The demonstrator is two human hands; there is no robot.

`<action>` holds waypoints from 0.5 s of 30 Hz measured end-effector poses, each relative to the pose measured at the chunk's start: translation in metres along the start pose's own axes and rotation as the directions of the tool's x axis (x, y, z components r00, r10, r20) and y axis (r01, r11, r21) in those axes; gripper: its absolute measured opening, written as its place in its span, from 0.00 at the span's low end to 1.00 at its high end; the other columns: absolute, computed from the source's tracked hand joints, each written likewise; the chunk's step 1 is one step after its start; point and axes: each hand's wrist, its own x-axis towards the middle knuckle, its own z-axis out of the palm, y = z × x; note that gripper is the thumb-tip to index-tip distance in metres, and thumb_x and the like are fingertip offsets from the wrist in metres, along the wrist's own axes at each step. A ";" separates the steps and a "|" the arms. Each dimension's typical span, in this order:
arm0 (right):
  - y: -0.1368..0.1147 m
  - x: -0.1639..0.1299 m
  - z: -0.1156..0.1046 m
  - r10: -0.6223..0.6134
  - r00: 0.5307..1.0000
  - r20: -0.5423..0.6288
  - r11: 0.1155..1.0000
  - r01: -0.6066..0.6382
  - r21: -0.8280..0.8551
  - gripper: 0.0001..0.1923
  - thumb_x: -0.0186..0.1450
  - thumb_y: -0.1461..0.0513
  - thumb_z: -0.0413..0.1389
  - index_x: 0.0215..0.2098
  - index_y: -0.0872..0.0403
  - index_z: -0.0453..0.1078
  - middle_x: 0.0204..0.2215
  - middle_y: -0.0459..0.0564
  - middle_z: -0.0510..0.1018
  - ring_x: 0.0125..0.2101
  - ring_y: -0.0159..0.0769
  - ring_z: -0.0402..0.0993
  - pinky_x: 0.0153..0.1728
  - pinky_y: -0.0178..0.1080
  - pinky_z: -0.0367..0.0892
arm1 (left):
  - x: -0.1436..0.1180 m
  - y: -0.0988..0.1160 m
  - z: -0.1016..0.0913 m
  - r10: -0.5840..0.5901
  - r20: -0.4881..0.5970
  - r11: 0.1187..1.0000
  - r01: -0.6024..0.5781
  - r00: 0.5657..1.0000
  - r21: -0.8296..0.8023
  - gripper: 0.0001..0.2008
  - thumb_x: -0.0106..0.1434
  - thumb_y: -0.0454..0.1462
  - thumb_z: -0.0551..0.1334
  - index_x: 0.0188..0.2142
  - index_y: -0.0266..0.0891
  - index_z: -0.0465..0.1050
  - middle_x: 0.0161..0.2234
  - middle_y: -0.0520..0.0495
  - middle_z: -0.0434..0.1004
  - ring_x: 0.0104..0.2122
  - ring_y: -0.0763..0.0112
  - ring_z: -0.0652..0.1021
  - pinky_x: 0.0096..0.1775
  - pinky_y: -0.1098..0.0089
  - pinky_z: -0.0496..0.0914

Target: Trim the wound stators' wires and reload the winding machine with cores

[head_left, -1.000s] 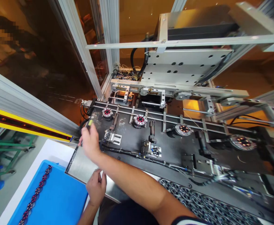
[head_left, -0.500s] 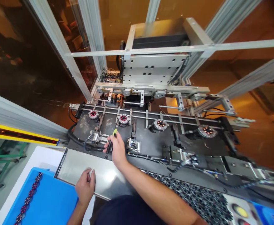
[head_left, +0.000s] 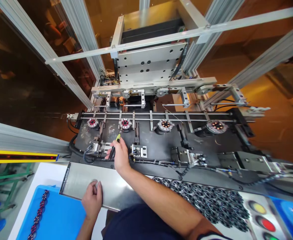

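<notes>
A slim black tool with a yellow-green end [head_left: 118,137] is in my right hand [head_left: 121,156], whose fingers are wrapped round its dark grip. Its green end points up toward a round fixture with a red-and-black wheel-shaped part [head_left: 125,123], just beyond the hand. Whether its tip touches that fixture I cannot tell. My left hand [head_left: 93,196] rests on the bare metal plate [head_left: 83,175], fingers loosely curled in, with nothing visible in them. Similar round parts sit in fixtures to the left [head_left: 92,122] and right [head_left: 166,124], and farther right [head_left: 217,126].
A blue tray [head_left: 58,216] with a row of red-and-black parts [head_left: 39,211] lies at the lower left. Many dark rings [head_left: 206,200] cover the right front, beside a red button [head_left: 268,224]. Clamp arms [head_left: 142,98] hang behind the fixtures. A yellow bar [head_left: 21,156] borders the left.
The camera view has shifted, so the machine appears farther left and more of the button panel shows. My right hand still grips the tool; my left hand stays on the plate.
</notes>
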 end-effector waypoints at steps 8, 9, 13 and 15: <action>0.001 0.007 0.003 -0.013 1.000 0.023 1.000 0.012 0.014 0.15 0.58 0.52 0.55 0.38 0.50 0.60 0.25 0.36 0.70 0.14 0.23 0.67 0.10 0.27 0.62 | -0.001 -0.001 0.002 -0.014 0.007 1.000 0.014 1.000 0.001 0.16 0.65 0.48 0.59 0.38 0.38 0.77 0.20 0.55 0.68 0.21 0.73 0.73 0.27 0.73 0.63; 0.000 0.005 0.004 -0.010 0.999 0.042 1.000 0.009 0.013 0.15 0.58 0.51 0.54 0.38 0.50 0.59 0.24 0.35 0.70 0.14 0.22 0.67 0.10 0.26 0.61 | -0.001 -0.001 0.001 -0.015 0.009 1.000 0.015 1.000 0.002 0.16 0.65 0.48 0.59 0.38 0.38 0.77 0.20 0.55 0.68 0.21 0.73 0.73 0.27 0.73 0.63; -0.021 -0.039 0.000 0.064 0.966 0.252 0.998 -0.057 -0.034 0.14 0.58 0.53 0.58 0.34 0.52 0.62 0.21 0.35 0.68 0.12 0.23 0.65 0.09 0.26 0.58 | -0.001 -0.001 0.000 -0.019 0.021 1.000 0.019 1.000 0.010 0.16 0.66 0.48 0.58 0.38 0.39 0.77 0.20 0.54 0.69 0.21 0.72 0.74 0.27 0.73 0.63; -0.042 -0.075 -0.015 0.138 0.901 0.412 0.990 -0.108 -0.096 0.14 0.56 0.56 0.63 0.36 0.54 0.67 0.23 0.38 0.70 0.11 0.23 0.66 0.10 0.27 0.59 | -0.001 0.000 0.000 -0.025 0.030 1.000 0.025 0.999 0.010 0.16 0.66 0.48 0.58 0.39 0.39 0.77 0.20 0.54 0.70 0.21 0.72 0.74 0.27 0.73 0.62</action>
